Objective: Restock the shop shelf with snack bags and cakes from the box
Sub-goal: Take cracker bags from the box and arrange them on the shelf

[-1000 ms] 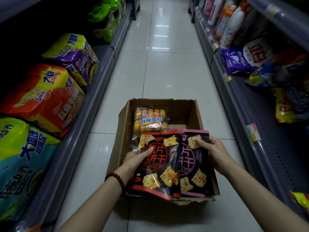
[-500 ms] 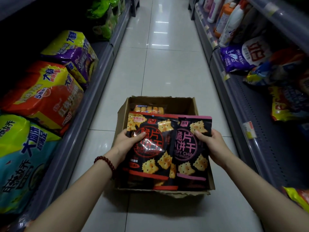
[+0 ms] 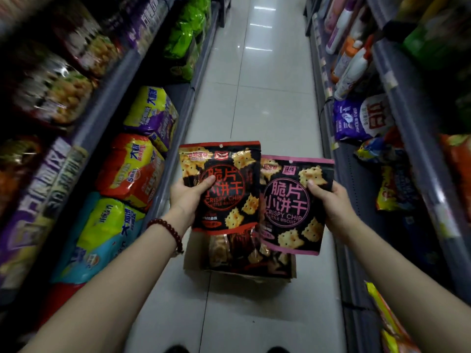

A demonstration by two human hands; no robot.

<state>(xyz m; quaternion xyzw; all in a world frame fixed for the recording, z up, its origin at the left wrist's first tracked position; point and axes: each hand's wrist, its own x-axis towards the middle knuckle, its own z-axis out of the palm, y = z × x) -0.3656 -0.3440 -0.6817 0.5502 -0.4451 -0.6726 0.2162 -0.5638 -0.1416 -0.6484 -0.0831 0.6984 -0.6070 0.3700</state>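
My left hand point(image 3: 187, 197) grips a black, red-trimmed biscuit bag point(image 3: 224, 174) by its left edge, thumb across the front. My right hand point(image 3: 331, 202) grips a black, pink-trimmed biscuit bag point(image 3: 288, 207) by its right edge. Both bags are held upright, side by side, well above the cardboard box point(image 3: 239, 278) on the aisle floor. More dark biscuit bags point(image 3: 244, 250) lie inside the box, partly hidden by the two held bags.
Shelves line both sides of the narrow tiled aisle. The left shelf point(image 3: 175, 128) carries large snack multipacks in red point(image 3: 130, 169), purple point(image 3: 153, 115) and teal point(image 3: 99, 235). The right shelf point(image 3: 349, 174) holds a purple-and-white bag point(image 3: 362, 118) and detergent bottles point(image 3: 351, 67). Shoe tips show at the bottom edge.
Both hands have lifted the two biscuit bags up out of the box and spread them slightly apart. The view has risen, showing higher shelves.
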